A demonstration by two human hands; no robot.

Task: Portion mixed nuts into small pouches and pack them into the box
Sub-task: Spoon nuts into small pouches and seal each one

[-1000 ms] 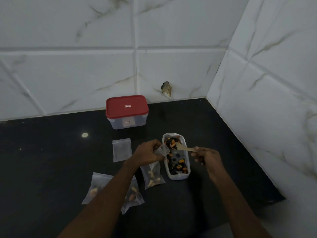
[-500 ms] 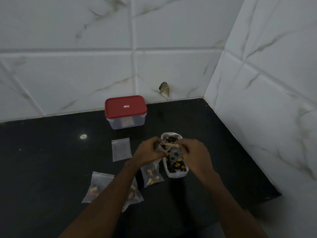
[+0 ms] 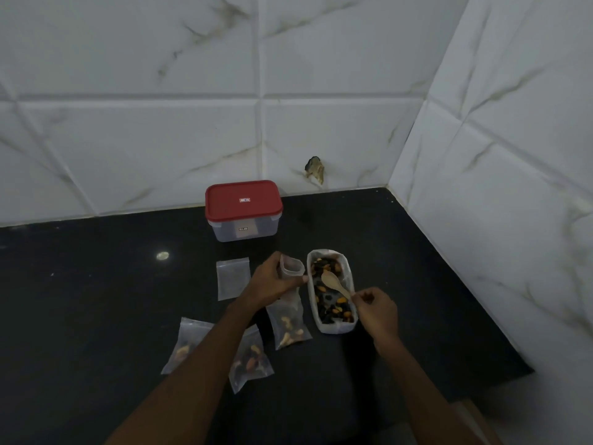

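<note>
Left hand grips a thin plastic pouch by its open mouth, just left of the nut tray. Right hand pinches the wooden spoon handle, bowl over the nuts. Pouch judged light, floppy, slick: hold at the rim.

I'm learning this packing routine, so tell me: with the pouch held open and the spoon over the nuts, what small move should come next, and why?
Probably dip the wooden spoon into the mixed nuts for a scoop. The right hand pinches its handle, its bowl looks empty above the tray, and the left hand holds the pouch mouth open right beside the tray, only partly filled.
</note>
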